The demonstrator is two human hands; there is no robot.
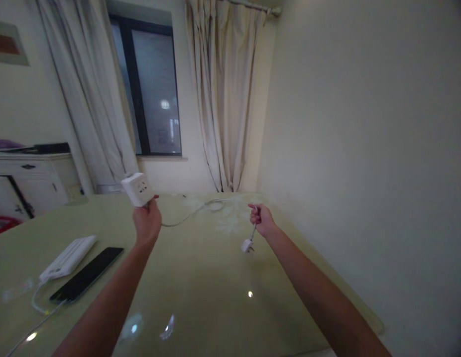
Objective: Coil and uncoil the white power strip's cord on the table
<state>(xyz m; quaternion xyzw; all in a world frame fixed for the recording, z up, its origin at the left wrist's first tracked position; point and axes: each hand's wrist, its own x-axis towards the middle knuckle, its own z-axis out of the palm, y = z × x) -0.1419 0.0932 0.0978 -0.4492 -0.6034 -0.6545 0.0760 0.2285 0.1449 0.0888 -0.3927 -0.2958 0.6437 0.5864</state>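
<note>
My left hand (147,222) is closed around the lower end of a white power strip (137,189), holding it up above the table with its socket face turned to the right. A pale cord (186,218) runs from near that hand across the tabletop in a loose loop toward the far side. On the right, my right hand (262,218) grips the cord just above its plug. The white plug (247,246) dangles below the fingers, its prongs pointing to the lower right.
A glossy pale green table (215,292) lies beneath both hands. On its left are a white power bank (69,258) and a black smartphone (87,274), with a white cable. A wall (364,148) borders the right side; curtains (226,99) hang behind.
</note>
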